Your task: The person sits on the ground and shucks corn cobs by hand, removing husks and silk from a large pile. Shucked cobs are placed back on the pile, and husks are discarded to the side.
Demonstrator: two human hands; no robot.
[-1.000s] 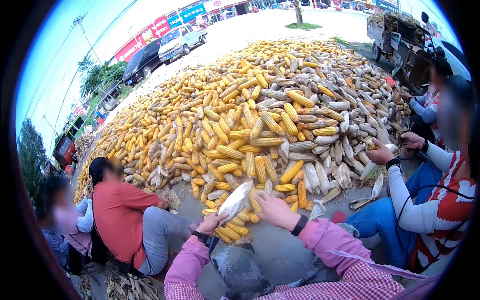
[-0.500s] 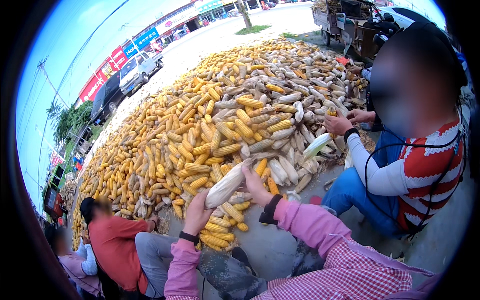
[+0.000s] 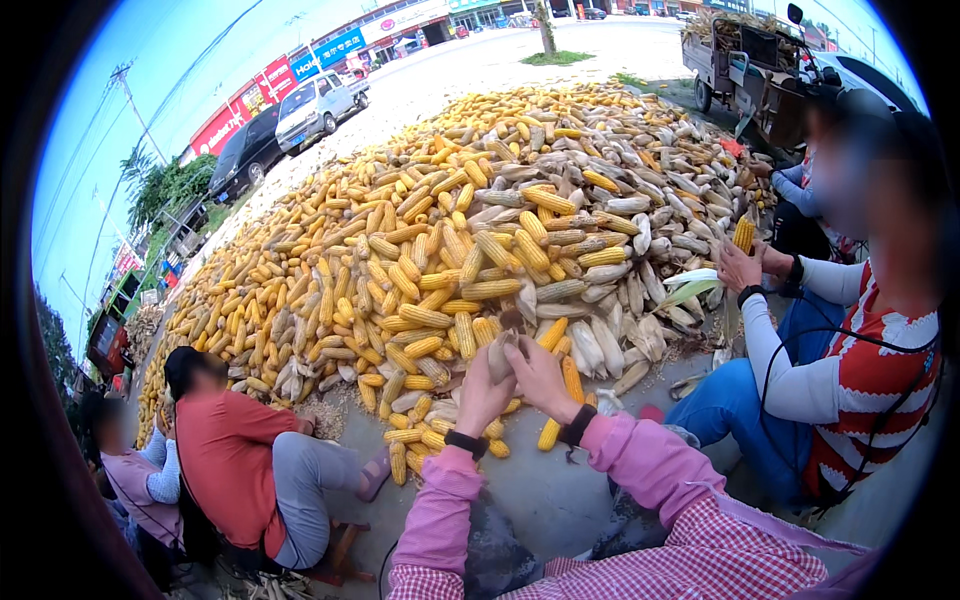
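My left hand [image 3: 484,396] and my right hand [image 3: 541,380] meet in front of me, their fingers closed round an ear of corn in a pale, dry husk [image 3: 503,354]. The dark, shaggy tip of the ear points away from me, and my fingers cover much of the rest. Right beyond my hands lies a large heap of corn [image 3: 420,285]. Bare yellow cobs make up its left and middle, while pale unhusked ears [image 3: 608,345] lie mostly on the right. A few loose yellow cobs [image 3: 549,434] rest on the ground by my right wrist.
At the right, a person in red-and-white stripes [image 3: 890,380] holds a partly husked yellow cob [image 3: 744,234]. To the left sits a person in a red shirt [image 3: 235,450], with another behind. A loaded cargo tricycle [image 3: 745,60] and parked vehicles [image 3: 315,110] stand past the heap.
My hands have come together and the ear has turned from lying slantwise to pointing away from me. The view has shifted. The striped person's cob is raised higher.
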